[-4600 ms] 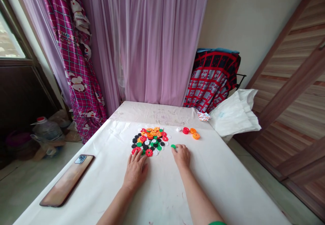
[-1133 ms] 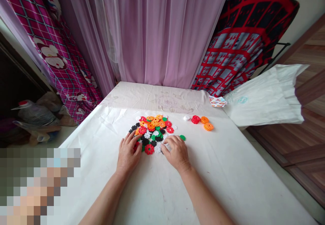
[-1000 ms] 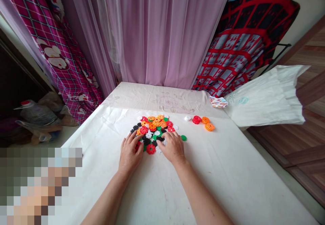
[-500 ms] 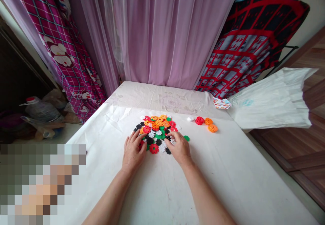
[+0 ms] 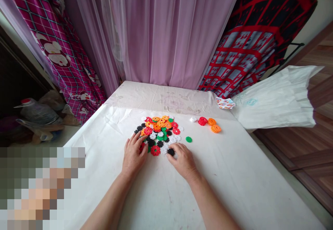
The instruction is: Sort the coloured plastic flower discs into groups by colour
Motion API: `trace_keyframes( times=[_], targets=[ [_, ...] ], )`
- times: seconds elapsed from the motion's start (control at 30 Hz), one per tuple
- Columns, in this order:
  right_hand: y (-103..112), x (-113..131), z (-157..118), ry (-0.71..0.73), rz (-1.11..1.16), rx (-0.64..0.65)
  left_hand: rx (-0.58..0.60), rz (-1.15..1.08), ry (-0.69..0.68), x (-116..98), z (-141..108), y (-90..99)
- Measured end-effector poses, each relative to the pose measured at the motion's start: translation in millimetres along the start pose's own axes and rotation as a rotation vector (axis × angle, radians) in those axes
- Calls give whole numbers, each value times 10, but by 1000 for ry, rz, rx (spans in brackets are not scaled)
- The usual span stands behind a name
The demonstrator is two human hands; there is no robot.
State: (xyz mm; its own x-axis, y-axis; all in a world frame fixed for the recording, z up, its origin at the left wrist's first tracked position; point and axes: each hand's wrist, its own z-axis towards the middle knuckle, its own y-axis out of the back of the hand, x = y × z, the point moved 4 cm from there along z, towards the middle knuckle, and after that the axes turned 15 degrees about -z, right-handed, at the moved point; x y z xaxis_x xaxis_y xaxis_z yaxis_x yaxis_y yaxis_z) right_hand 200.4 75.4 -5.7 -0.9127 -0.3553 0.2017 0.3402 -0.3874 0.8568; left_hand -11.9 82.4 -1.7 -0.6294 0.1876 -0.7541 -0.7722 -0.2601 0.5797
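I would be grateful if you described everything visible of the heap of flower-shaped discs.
The heap of flower-shaped discs lies loosely on the white table cover. Its thin, plastic-looking pieces are red, orange, black, white and green, with notched edges, many overlapping. Orange ones gather toward the far side; black ones sit along the left edge. The left hand rests at its near left side, and the right hand's fingertips are at a black disc on its near right.

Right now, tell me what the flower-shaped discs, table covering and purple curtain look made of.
Flower-shaped discs: probably plastic, fairly matte, judging by even bright colours and notched edges. Table covering: likely vinyl or coated cloth, faintly shiny, with creases catching light. Purple curtain: seemingly thin fabric, soft, hanging in loose vertical folds.
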Motion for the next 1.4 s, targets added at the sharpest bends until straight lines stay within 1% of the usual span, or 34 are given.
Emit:
trace_keyframes(
  times=[0.4,0.47,0.57,0.63,0.73,0.8,0.9,1.0,1.1,1.2,1.27,1.33,1.4],
  targets=[
    [99,-79,-4,-33,1,73,6,1,-3,8,1,5],
    [116,-119,25,-47,29,54,8,0,1,3,0,5],
    [132,-239,128,-112,15,-16,6,2,3,-11,-2,4],
    [119,-311,218,-138,-31,-42,4,4,-4,-16,-6,1],
    [55,-336,325,-90,-75,5,8,7,-7,-4,-12,-4],
    [9,-324,352,-59,-88,45,9,9,-8,6,-15,-5],
    [-37,-324,344,-75,-90,51,1,8,-16,3,-16,-3],
    [-73,-333,323,-107,-87,35,1,14,-15,-11,-16,-1],
    [-94,-328,313,-108,-101,17,16,22,-4,-13,-15,-5],
    [-54,-363,313,-106,-105,-48,21,24,-1,-6,-12,-5],
    [12,-448,308,-133,-106,-123,22,23,-4,0,-9,-5],
    [81,-569,294,-189,-119,-190,23,21,-7,6,-7,-6],
    [121,-668,277,-237,-139,-205,22,21,-6,9,-6,-6]
  ],
)
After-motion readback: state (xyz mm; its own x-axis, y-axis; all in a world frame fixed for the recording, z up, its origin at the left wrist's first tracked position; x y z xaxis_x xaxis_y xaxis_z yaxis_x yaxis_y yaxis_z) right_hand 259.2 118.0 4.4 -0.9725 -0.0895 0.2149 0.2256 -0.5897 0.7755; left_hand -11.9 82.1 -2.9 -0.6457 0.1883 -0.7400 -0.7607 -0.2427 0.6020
